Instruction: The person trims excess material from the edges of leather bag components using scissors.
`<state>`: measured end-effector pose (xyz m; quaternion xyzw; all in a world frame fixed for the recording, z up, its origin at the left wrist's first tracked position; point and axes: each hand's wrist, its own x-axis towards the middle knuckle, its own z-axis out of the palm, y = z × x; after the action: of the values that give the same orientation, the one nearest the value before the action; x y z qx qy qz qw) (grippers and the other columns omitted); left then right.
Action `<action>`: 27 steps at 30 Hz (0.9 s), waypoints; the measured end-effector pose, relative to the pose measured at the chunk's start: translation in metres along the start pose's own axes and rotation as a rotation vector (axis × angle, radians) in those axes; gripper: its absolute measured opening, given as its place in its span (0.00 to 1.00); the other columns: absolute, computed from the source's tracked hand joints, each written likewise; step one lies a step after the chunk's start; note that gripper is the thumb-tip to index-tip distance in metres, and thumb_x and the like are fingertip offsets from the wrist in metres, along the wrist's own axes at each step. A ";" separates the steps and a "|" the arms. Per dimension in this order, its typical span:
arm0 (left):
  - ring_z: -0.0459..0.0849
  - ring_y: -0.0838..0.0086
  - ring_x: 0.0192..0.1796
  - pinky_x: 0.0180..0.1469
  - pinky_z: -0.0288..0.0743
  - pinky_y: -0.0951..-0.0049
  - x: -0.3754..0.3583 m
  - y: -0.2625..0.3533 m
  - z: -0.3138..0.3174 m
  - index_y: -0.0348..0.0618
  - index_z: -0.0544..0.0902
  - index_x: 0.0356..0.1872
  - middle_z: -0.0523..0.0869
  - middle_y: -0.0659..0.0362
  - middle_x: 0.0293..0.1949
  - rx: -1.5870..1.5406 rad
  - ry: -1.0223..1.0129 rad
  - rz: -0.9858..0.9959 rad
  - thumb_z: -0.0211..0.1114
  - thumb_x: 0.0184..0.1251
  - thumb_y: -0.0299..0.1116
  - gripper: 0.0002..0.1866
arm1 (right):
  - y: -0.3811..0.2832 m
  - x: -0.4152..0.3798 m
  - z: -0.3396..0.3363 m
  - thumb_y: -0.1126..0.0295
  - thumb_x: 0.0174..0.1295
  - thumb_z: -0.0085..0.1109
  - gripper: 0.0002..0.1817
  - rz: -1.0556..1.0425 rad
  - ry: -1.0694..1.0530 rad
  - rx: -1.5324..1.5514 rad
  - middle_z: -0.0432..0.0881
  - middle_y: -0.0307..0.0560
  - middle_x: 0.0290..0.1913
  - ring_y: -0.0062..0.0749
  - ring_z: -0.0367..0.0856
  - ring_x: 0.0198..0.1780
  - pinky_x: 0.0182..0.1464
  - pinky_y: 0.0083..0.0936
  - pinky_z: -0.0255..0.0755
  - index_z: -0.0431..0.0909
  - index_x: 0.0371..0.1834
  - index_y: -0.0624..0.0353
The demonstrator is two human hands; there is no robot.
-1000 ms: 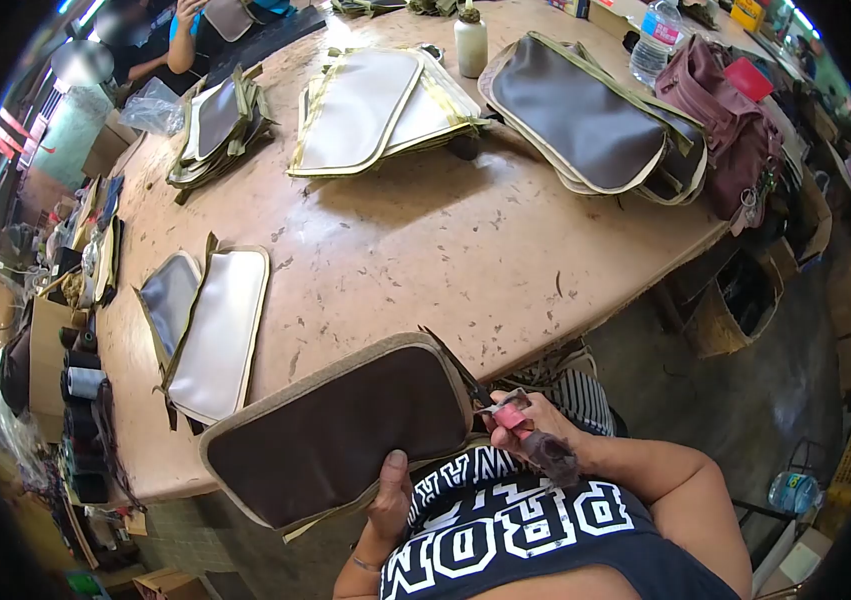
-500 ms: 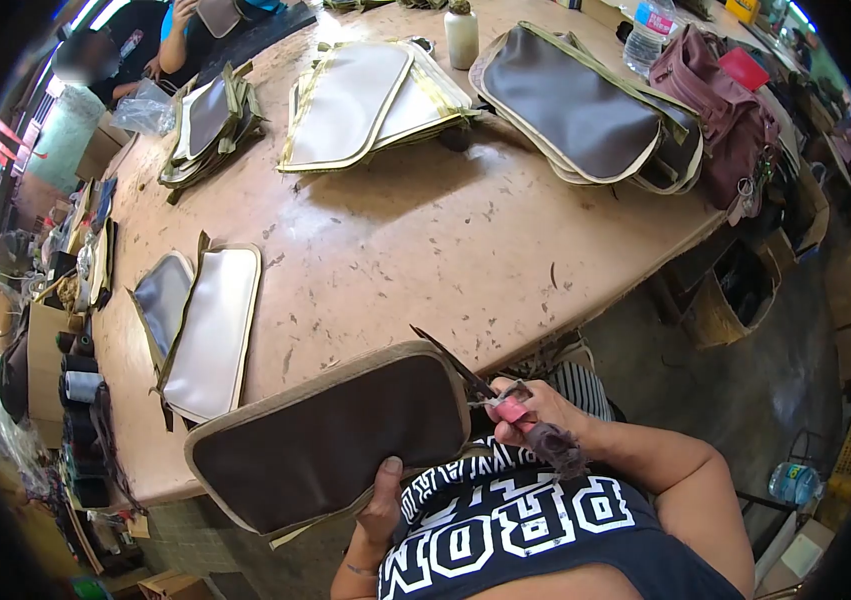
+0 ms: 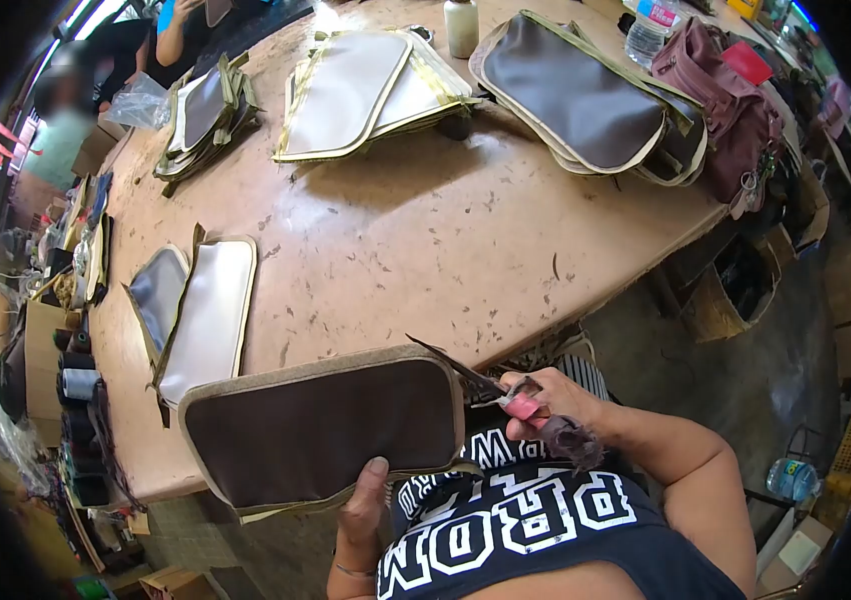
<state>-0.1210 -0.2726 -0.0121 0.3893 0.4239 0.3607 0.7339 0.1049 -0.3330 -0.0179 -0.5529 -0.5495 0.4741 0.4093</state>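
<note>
My left hand point(image 3: 363, 502) grips the lower edge of a dark brown panel point(image 3: 325, 435) with a tan border, its thumb lying on the brown face. The panel is tilted up in front of my body, over the near table edge, and a loose strip trails along its underside. Wrapped in my right hand point(image 3: 560, 395) is a pair of scissors point(image 3: 470, 375) with dark blades and handles bound in pink and frayed dark cloth. The blades point up and left, close by the panel's upper right corner.
Two finished-looking panels, one pale point(image 3: 210, 320) and one grey point(image 3: 159, 290), lie at the table's left. Across the back are stacks of pale panels point(image 3: 345, 95) and dark panels point(image 3: 575, 95), a white bottle point(image 3: 461, 30) and a maroon bag point(image 3: 710, 110). Another person point(image 3: 120, 50) sits at the far left.
The panel has swung slightly left and up, its top edge more level. My right hand and the scissors have shifted a little to the right. Both hands keep their hold.
</note>
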 end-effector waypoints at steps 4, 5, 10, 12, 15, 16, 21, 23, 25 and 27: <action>0.72 0.64 0.47 0.51 0.66 0.66 0.002 -0.002 -0.017 0.32 0.65 0.49 0.71 0.50 0.46 -0.004 0.041 -0.021 0.51 0.50 0.18 0.20 | 0.000 -0.003 -0.007 0.71 0.44 0.60 0.13 0.002 -0.040 -0.062 0.78 0.48 0.25 0.31 0.78 0.28 0.31 0.21 0.69 0.68 0.30 0.64; 0.72 0.64 0.47 0.51 0.66 0.66 0.004 -0.001 -0.018 0.32 0.65 0.49 0.71 0.50 0.46 -0.001 0.042 -0.007 0.51 0.50 0.18 0.20 | -0.005 -0.003 -0.010 0.70 0.44 0.60 0.13 0.017 -0.057 -0.073 0.78 0.48 0.26 0.31 0.78 0.29 0.31 0.22 0.70 0.69 0.30 0.64; 0.72 0.64 0.46 0.50 0.66 0.67 0.007 0.005 -0.017 0.32 0.65 0.49 0.71 0.50 0.45 0.057 -0.014 0.129 0.52 0.49 0.18 0.21 | -0.014 -0.006 -0.020 0.69 0.45 0.59 0.12 0.072 -0.126 -0.118 0.79 0.47 0.26 0.33 0.78 0.30 0.33 0.22 0.69 0.69 0.29 0.63; 0.72 0.64 0.46 0.50 0.66 0.67 0.007 0.008 -0.015 0.32 0.65 0.48 0.71 0.50 0.45 0.082 -0.032 0.172 0.52 0.48 0.17 0.21 | -0.017 -0.006 -0.025 0.69 0.46 0.57 0.11 0.096 -0.154 -0.101 0.79 0.46 0.27 0.32 0.78 0.30 0.33 0.22 0.69 0.70 0.29 0.63; 0.72 0.64 0.46 0.49 0.67 0.67 0.009 0.012 -0.015 0.32 0.65 0.48 0.71 0.51 0.45 0.108 -0.051 0.218 0.53 0.47 0.17 0.22 | -0.018 -0.007 -0.031 0.68 0.47 0.55 0.10 0.139 -0.212 -0.077 0.79 0.45 0.27 0.31 0.78 0.29 0.32 0.23 0.69 0.70 0.29 0.63; 0.72 0.64 0.46 0.49 0.67 0.67 0.009 0.013 -0.015 0.32 0.65 0.48 0.71 0.51 0.45 0.117 -0.059 0.226 0.53 0.47 0.17 0.22 | -0.018 -0.008 -0.033 0.68 0.47 0.55 0.10 0.145 -0.217 -0.079 0.79 0.45 0.27 0.32 0.78 0.29 0.32 0.23 0.69 0.70 0.29 0.63; 0.74 0.67 0.42 0.47 0.68 0.71 0.013 0.016 -0.024 0.31 0.69 0.44 0.74 0.52 0.41 0.196 -0.093 0.196 0.57 0.45 0.18 0.20 | -0.014 -0.009 -0.034 0.64 0.48 0.55 0.12 0.119 -0.227 -0.122 0.78 0.48 0.26 0.37 0.77 0.28 0.31 0.25 0.68 0.70 0.27 0.64; 0.74 0.69 0.41 0.46 0.68 0.72 0.013 0.015 -0.026 0.31 0.71 0.43 0.75 0.53 0.40 0.267 -0.104 0.186 0.58 0.44 0.18 0.19 | -0.016 -0.007 -0.029 0.62 0.49 0.56 0.14 0.200 -0.230 -0.143 0.77 0.50 0.25 0.39 0.76 0.28 0.31 0.26 0.67 0.69 0.27 0.64; 0.74 0.70 0.40 0.45 0.68 0.73 0.014 0.014 -0.023 0.31 0.72 0.41 0.76 0.54 0.39 0.335 -0.107 0.197 0.59 0.44 0.19 0.18 | -0.012 -0.007 -0.025 0.60 0.49 0.55 0.16 0.151 -0.240 -0.216 0.76 0.52 0.25 0.41 0.76 0.28 0.31 0.26 0.67 0.69 0.27 0.64; 0.74 0.71 0.40 0.45 0.68 0.74 0.013 0.016 -0.018 0.31 0.72 0.40 0.76 0.55 0.38 0.284 -0.096 0.158 0.59 0.44 0.19 0.17 | 0.003 -0.007 -0.023 0.58 0.50 0.55 0.17 -0.029 -0.254 -0.340 0.76 0.53 0.25 0.43 0.75 0.28 0.32 0.26 0.67 0.69 0.27 0.64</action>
<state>-0.1358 -0.2492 -0.0085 0.5378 0.4032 0.3346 0.6605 0.1280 -0.3382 -0.0149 -0.5419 -0.6768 0.4344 0.2442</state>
